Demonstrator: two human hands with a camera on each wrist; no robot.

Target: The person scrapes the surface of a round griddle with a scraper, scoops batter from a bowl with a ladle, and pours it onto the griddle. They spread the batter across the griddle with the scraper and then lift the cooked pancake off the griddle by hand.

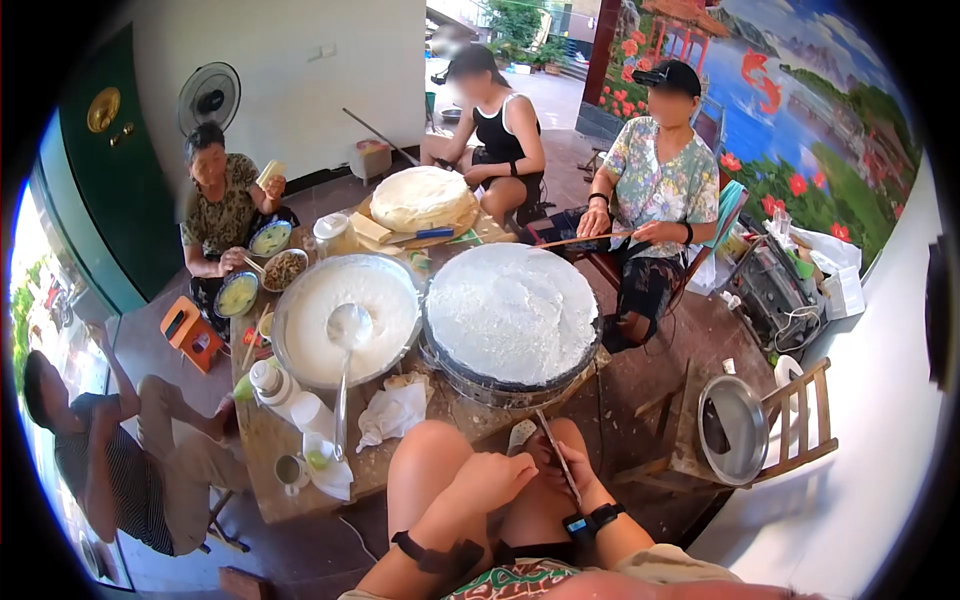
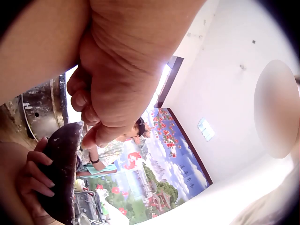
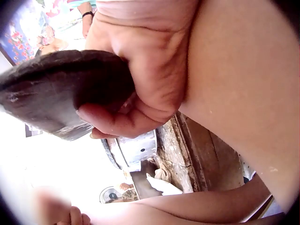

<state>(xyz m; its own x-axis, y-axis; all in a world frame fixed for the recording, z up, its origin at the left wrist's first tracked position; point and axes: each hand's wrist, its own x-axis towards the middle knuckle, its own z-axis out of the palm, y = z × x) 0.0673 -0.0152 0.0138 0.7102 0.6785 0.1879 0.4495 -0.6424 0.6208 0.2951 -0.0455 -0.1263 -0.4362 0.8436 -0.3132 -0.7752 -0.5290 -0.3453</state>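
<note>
In my right hand (image 1: 575, 474) I hold a dark, thin, half-round scraper (image 2: 61, 171), edge-on in the head view, above my lap. The right wrist view has my fingers wrapped round its flat dark side. My left hand (image 1: 497, 478) is beside it with fingers curled, its fingertips overlapping the scraper's pale, crusted edge in the left wrist view. Nothing shows within the left fingers. Just beyond my knees stands a round griddle (image 1: 510, 310) coated with a white batter sheet. Left of it is a wide basin (image 1: 290, 370) of batter with a metal ladle (image 1: 345, 370) in it.
A low wooden table (image 1: 265, 490) also carries a pancake stack (image 1: 420, 197), bowls of food, white bottles (image 1: 300, 405) and a crumpled cloth (image 1: 390, 415). Several people sit around it. At right, a metal basin (image 1: 733, 430) rests on a wooden chair (image 1: 800, 420).
</note>
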